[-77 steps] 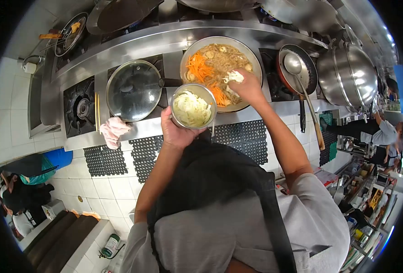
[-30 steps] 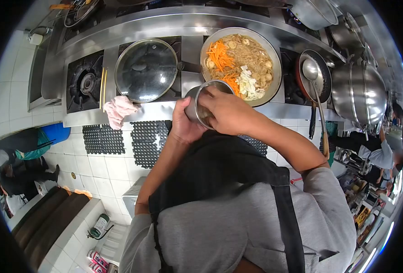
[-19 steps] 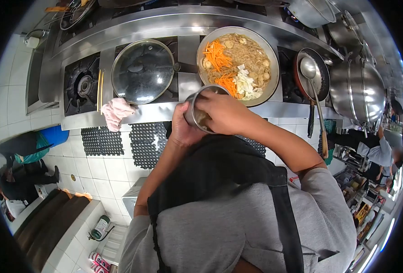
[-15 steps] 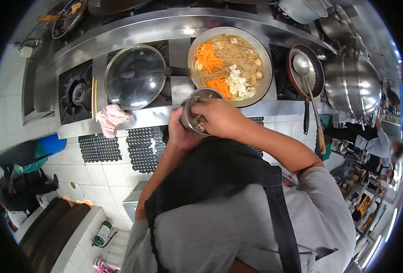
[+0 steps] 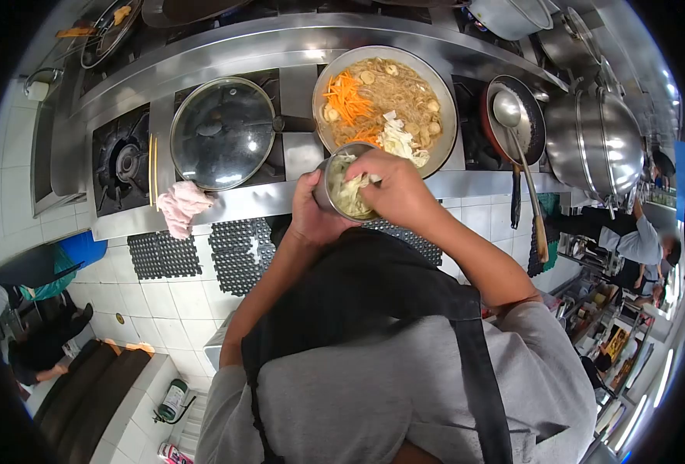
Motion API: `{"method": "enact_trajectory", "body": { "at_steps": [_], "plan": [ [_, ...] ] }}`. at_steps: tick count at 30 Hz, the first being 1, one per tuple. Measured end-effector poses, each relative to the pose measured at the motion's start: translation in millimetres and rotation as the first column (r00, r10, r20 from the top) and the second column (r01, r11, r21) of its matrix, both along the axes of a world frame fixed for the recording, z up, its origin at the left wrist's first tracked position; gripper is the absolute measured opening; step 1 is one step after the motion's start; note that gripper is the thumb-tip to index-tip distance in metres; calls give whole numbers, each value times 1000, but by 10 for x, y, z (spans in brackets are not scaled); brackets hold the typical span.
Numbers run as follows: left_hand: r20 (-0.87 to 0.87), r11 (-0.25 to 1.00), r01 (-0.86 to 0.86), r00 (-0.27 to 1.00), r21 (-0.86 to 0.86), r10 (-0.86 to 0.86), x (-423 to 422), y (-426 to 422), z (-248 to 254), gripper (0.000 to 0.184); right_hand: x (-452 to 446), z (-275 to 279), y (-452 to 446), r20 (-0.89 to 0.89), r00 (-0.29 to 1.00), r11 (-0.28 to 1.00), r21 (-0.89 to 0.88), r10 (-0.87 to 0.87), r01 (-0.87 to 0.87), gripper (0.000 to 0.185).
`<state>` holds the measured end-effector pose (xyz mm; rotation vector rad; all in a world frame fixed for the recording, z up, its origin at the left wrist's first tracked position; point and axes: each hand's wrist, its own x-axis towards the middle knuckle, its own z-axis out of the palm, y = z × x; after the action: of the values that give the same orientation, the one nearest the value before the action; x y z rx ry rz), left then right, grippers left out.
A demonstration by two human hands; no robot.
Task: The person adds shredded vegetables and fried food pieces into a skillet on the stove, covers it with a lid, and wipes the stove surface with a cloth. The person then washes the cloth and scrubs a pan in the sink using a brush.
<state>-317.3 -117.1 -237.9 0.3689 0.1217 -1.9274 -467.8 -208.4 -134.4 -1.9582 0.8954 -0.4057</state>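
Observation:
My left hand (image 5: 311,215) is wrapped round the side of a small metal bowl (image 5: 325,192), which is tilted so its inside shows. Pale shredded cabbage (image 5: 349,195) lies in it. Inside the rim, my right hand (image 5: 398,185) pinches some of the cabbage strands. Just beyond the bowl sits a wide pan (image 5: 451,100) of brown noodles (image 5: 404,87) with round pale slices. On the noodles rest orange carrot strips (image 5: 345,99) and a heap of white cabbage (image 5: 398,141). The bowl overlaps the pan's near edge in view.
To the left are a glass-lidded pan (image 5: 223,131), a bare burner (image 5: 128,158), chopsticks (image 5: 154,170) and a pink cloth (image 5: 182,209). To the right, a ladle (image 5: 506,110) lies in a red-rimmed frying pan (image 5: 540,127) beside a large steel pot (image 5: 617,147). People stand at both sides.
The bowl has tipped, so more cabbage inside it shows. My right hand has shifted slightly, now gripping visible strands. The view has moved a little.

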Motion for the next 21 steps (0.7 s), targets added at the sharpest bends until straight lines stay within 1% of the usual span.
{"method": "enact_trajectory", "body": {
  "at_steps": [1, 2, 5, 6, 9, 12, 15, 18, 21],
  "plan": [
    [-8, 1000, -2, 1000, -2, 2, 6, -31, 13, 73, -16, 58, -14, 17, 997, 994, 89, -71, 69, 22],
    [-16, 1000, -3, 1000, -5, 3, 2, -64, 37, 74, -40, 82, -50, 10, 998, 992, 105, -66, 65, 29],
    [-37, 1000, 2, 999, -12, -2, -38, -152, 42, 77, -89, 144, -156, 23, 991, 967, 221, -133, 125, 30],
    [-40, 1000, 2, 999, -15, -3, -43, -175, 42, 78, -107, 174, -201, 34, 986, 941, 304, -163, 145, 30],
    [-45, 1000, 11, 999, -13, -11, -71, -199, 34, 80, -135, 273, -295, 4, 979, 906, 380, -202, 185, 28],
    [-44, 999, 18, 999, -34, -20, -76, -216, 88, 82, -172, 237, -322, -30, 992, 964, 236, -120, 123, 28],
    [-65, 997, 0, 998, -79, -5, -71, -233, 84, 82, -191, 354, -379, -3, 979, 901, 392, -202, 187, 26],
    [-56, 998, -22, 998, -54, 19, -23, -228, -10, 81, -300, 443, -472, 130, 935, 838, 497, -330, 227, 25],
    [-36, 997, -59, 998, -49, 57, 35, -217, 1, 79, -489, 488, -635, 183, 909, 839, 484, -375, 248, 24]
  ]
}}
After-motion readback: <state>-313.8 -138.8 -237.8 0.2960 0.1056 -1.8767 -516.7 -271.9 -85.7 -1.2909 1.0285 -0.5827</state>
